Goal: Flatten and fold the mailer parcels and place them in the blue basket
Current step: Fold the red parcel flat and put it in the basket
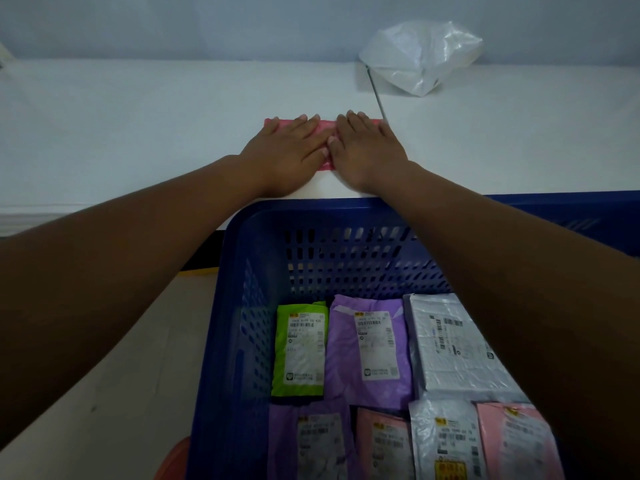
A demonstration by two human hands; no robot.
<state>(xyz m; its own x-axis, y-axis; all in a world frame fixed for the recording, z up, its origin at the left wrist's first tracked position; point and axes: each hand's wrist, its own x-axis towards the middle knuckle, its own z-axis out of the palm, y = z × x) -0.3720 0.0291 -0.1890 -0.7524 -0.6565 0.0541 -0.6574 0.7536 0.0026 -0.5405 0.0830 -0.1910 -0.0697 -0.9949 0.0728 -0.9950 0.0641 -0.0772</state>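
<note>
A pink mailer (327, 126) lies flat on the white table (138, 126), mostly covered by my hands. My left hand (289, 143) presses palm-down on its left part, fingers together and stretched out. My right hand (365, 147) presses flat on its right part, touching the left hand. Below the table edge stands the blue basket (242, 271). Inside it lie several folded mailers: a green one (300, 348), a purple one (370, 351), a grey-white one (453, 344), and more purple, pink and white ones along the bottom.
A crumpled clear plastic bag (420, 57) sits at the back right of the table. A thin grey rod (377, 95) runs from it toward the pink mailer. A wall rises behind the table. Something orange (173, 462) shows at the basket's lower left.
</note>
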